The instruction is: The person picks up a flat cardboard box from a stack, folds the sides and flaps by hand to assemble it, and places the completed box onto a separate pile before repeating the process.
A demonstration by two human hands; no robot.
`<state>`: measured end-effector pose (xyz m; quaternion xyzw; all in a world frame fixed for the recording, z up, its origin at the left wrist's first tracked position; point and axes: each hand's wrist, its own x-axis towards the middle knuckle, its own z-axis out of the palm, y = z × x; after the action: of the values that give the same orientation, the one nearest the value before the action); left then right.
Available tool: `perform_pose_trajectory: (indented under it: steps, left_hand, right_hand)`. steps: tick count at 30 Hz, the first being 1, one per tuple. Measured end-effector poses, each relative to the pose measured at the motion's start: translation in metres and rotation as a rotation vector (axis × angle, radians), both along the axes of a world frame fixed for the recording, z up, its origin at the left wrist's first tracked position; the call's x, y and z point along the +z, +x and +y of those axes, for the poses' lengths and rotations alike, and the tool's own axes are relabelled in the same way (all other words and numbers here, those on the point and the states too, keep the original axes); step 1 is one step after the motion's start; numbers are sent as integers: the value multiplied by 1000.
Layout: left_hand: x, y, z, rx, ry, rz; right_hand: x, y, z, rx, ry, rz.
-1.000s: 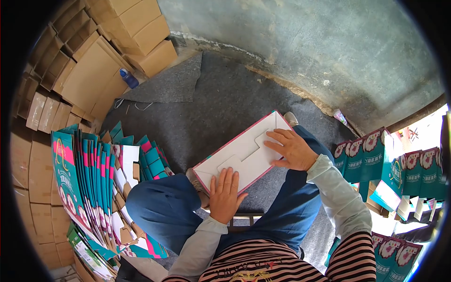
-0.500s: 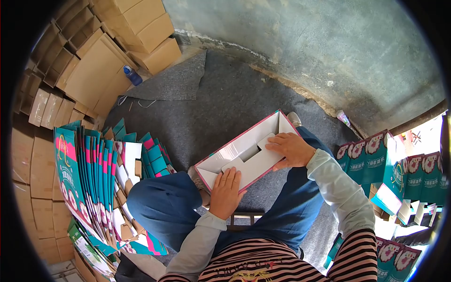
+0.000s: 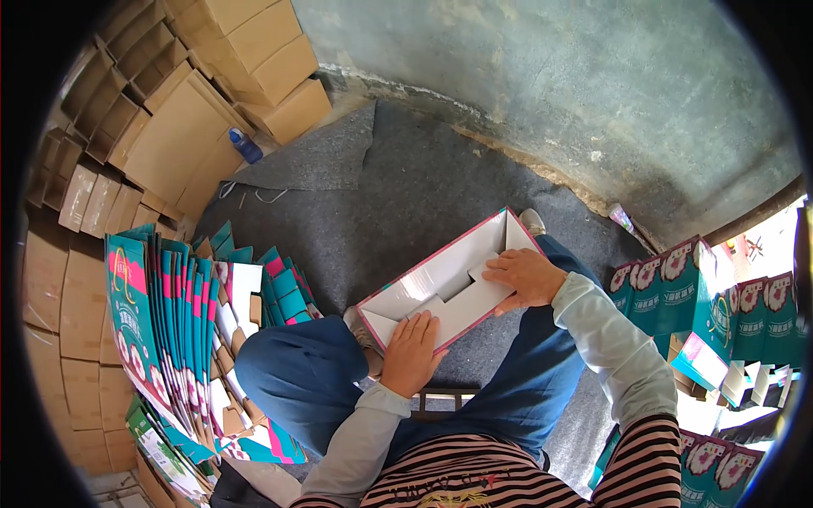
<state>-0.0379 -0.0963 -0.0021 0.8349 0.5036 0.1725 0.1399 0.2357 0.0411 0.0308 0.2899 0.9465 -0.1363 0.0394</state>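
A long open-topped cardboard box (image 3: pixel 415 284) with a white inside and pink-red edges lies slantwise between my knees. Along its near side a white flap with a notch (image 3: pixel 461 306) folds inward. My left hand (image 3: pixel 412 351) grips the near left corner, its fingers extended over the flap and its thumb at the outer edge. Toward the right end, my right hand (image 3: pixel 529 279) grips the same near side, fingers bent on the flap and thumb by the rim. The underside of the box is hidden.
Flattened teal and pink cartons (image 3: pixel 169 330) stand stacked by my left knee. Made-up teal boxes (image 3: pixel 677 275) stand at the right. Brown cardboard boxes (image 3: pixel 85 356) pile up along the left, near a blue bottle (image 3: pixel 246 146). A grey wall (image 3: pixel 576 93) closes the far side.
The notched flap sits lower inside the box, with both hands still on it. The whole view has shifted slightly, the surroundings appearing a little lower and further right.
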Motion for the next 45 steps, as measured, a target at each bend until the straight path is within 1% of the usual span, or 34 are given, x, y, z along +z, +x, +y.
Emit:
perform_pose_trajectory:
  steps: [2,5,8,9,11,12,15,18,21,23,24,25,27,29,30,31,33,34,35,36,37,38,40,41,44,45]
  left_hand:
    - [0,-1,0,3,10,18]
    - [1,0,1,12,28,59]
    - [4,1,1,15,39,47]
    - [6,2,0,23,72,20]
    - [14,0,-3,52,146,-31]
    - [17,-3,-4,120,182,-99]
    - [13,-18,-12,356,248,-276]
    - [-32,-47,-2,756,-154,-812]
    - [-41,-65,14,1025,-800,-1425]
    - [-49,-78,24,1051,-987,-1445]
    - [-54,-83,26,1063,-1095,-1445]
    - [-60,-84,29,985,-1134,-1547]
    - [-73,-82,36,813,-1213,-1748]
    - [-118,-84,37,732,-1253,-1743]
    - [-117,-80,40,693,-1267,-1743]
    - [-114,-81,40,696,-1212,-1684]
    - [-108,-83,37,515,-963,-1448]
    - [-106,-86,34,506,-972,-1472]
    - [-99,-87,31,497,-981,-1497]
    - [-75,-82,39,552,-1118,-1670]
    - [-54,-78,44,606,-1257,-1840]
    - [-40,-75,44,545,-1058,-1752]
    - [-15,-71,42,437,-667,-1547]
    - [-5,-69,44,385,-481,-1475]
    - [-10,-76,42,499,-414,-1679]
    - [-18,-80,41,564,-440,-1611]
  right_hand:
    - [0,-1,1,3,-37,-13]
    - [-1,-1,0,5,16,33]
    - [-3,0,0,-6,28,204]
    - [4,0,-2,-51,-19,182]
    - [14,4,-10,-140,-1,278]
    - [16,4,-9,-175,11,330]
    - [11,8,0,-517,183,544]
    - [-31,27,41,-795,54,654]
    - [-56,37,73,-1248,-576,693]
    - [-99,42,95,-1232,-722,737]
    - [-104,43,95,-1234,-798,754]
    - [-108,46,95,-1299,-849,708]
    - [-92,40,92,-1430,-945,614]
    - [-73,36,82,-1430,-903,453]
    - [-70,36,79,-1423,-881,373]
    - [-74,36,78,-1408,-915,399]
    - [-59,41,80,-1310,-962,406]
    - [-54,43,79,-1259,-993,403]
    - [-51,50,83,-1264,-1011,430]
    - [-59,61,91,-1235,-938,522]
    - [-38,59,81,-1141,-1036,771]
    - [-7,54,69,-1024,-1125,1015]
    - [10,57,56,-742,-855,1149]
    - [8,59,56,-770,-950,1079]
    - [4,58,50,-993,-1063,986]
    - [0,53,47,-1013,-1037,942]
